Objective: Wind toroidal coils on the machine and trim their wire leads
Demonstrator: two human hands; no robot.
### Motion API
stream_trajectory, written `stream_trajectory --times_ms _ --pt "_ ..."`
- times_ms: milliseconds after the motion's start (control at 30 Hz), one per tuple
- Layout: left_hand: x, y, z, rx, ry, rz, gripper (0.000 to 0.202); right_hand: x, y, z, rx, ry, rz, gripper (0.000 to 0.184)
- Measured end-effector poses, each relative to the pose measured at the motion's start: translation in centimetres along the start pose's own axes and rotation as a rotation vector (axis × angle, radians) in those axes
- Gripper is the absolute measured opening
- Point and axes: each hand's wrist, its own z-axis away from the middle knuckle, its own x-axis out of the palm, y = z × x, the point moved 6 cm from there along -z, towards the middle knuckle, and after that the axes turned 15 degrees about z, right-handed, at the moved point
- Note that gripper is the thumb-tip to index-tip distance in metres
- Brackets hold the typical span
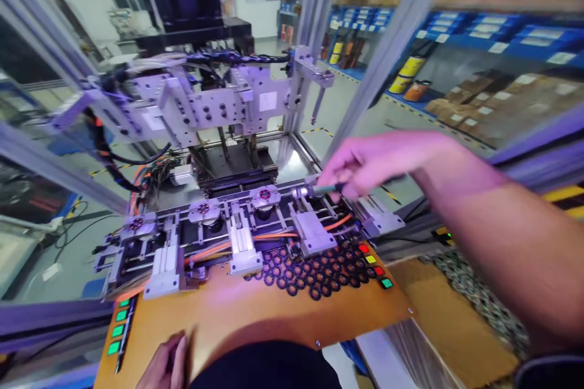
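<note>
My right hand [360, 164] reaches over the right part of the fixture row, its fingers closed round a slim tool [326, 189] with a dark green handle. The tool lies nearly level, its shiny metal end pointing left beside a fixture station. Left of it, round metal parts with red-and-dark centres sit in the stations: one part [265, 195] nearest the tool, another [205, 209] in the middle, a third [136, 223] at the far left. My left hand [165, 366] rests low at the orange tabletop's [219, 310] front, fingers curled together; anything inside them is hidden.
Many black rings [314, 270] lie on the tabletop in front of the fixtures. Coloured buttons [387, 283] line the right edge, green buttons [117, 330] the left, beside a dark pen-like stick [124, 340]. A metal gantry [214, 103] stands behind; a frame post [392, 48] rises at right.
</note>
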Motion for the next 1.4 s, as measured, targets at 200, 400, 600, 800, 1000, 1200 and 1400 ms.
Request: stream_trajectory --times_ms 200,400,600,800,1000,1200,1400 --pt "2.5 3.7 -0.6 -0.247 -0.36 0.324 0.04 18.8 -7.5 -0.5 -0.324 -0.221 -0.486 0.048" --pt "5.6 7.4 1.1 -0.297 -0.587 0.404 0.031 31.6 -8.2 -8.8 -0.21 0.052 -0.717 0.035" --pt "6.4 6.5 1.9 -0.34 -0.58 0.232 0.034 34.0 -6.3 -11.6 -0.134 0.327 -0.416 0.046" --pt "5.9 6.8 1.5 -0.288 -0.562 0.164 0.032 33.3 -4.8 -10.4 -0.206 0.556 0.037 0.034" --pt "-4.0 5.7 -5.9 -0.132 -0.382 0.015 0.027 26.8 -6.5 -6.3 -0.483 0.563 0.349 0.029" --pt "-9.7 6.1 -20.8 0.118 -0.351 -0.181 0.031 13.6 -15.0 -7.9 -0.666 0.639 0.885 0.025" --pt "-5.6 4.9 -26.2 0.185 -0.533 -0.336 0.029 9.6 -17.8 -16.7 -0.583 0.556 0.916 0.016"
